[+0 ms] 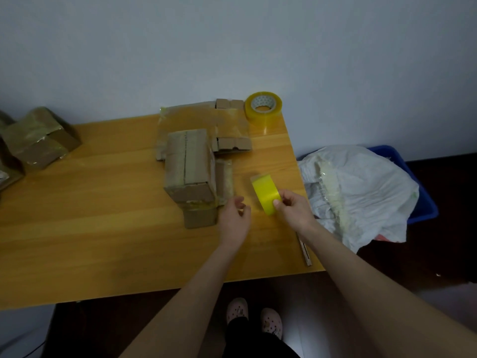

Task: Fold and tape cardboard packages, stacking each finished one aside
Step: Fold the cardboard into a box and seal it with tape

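A folded cardboard package lies in the middle of the wooden table, its top seam showing, with open flaps around it. My right hand grips a yellow tape roll just right of the package. My left hand hovers beside the package's near right corner, its fingers loosely curled near the tape's free end; whether it pinches the tape I cannot tell. A flat, taped cardboard sheet lies behind the package.
A second, larger tape roll stands at the table's far right corner. Taped finished packages are piled at the far left. A blue bin with white plastic bags stands right of the table. A thin strip lies by the right edge.
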A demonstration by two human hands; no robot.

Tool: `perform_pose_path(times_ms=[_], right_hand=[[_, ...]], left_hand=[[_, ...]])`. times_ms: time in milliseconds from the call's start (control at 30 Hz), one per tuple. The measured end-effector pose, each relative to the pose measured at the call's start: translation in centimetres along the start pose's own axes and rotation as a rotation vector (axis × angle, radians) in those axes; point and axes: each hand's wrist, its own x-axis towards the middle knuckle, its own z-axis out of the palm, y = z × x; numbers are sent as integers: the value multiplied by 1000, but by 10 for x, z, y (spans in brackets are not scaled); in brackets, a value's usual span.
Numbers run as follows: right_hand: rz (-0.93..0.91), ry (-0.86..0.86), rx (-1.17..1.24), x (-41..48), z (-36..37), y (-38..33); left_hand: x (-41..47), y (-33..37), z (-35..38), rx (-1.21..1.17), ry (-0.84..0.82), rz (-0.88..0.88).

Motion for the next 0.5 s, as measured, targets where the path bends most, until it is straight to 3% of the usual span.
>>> perform_pose_path(times_ms=[100,333,433,500], right_hand=[[-15,-14,-50,-2,3,8],[10,-50,-101,-4,10,16],[60,102,-504,-14,-1,23],[230,137,-767,-23,-10,31]], left_hand=[[3,13,0,-223,31,-69],[3,38,-3,-391,-45,-154],[3,44,-10,-341,5,-88],[3,45,-17,-335,15,-93]])
